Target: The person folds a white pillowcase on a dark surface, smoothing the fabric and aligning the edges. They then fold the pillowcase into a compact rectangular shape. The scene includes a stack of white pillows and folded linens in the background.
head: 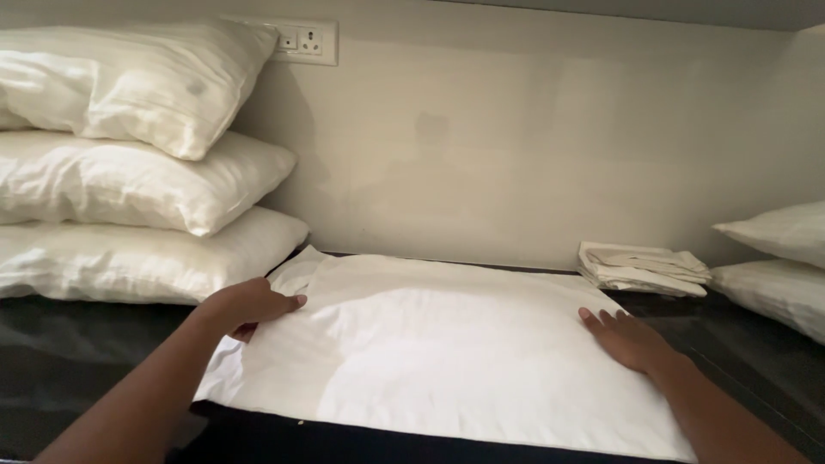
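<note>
Under both hands, left hand (249,305), right hand (627,339), white pillowcase (430,352) flat

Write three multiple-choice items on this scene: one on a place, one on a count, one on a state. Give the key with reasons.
1. Where does the folded cloth pile lie?
A. By the wall, right of the pillowcase
B. On the pillow stack
C. Under the left hand

2. How many pillows are in the left stack?
A. One
B. Three
C. Five

3. How does the right hand rest?
A. Clenched in a fist
B. Flat on the white pillowcase
C. Raised in the air

Key: 1 A, it sits against the wall at right; 2 B, three lie stacked; 3 B, palm down on the cloth.
</note>
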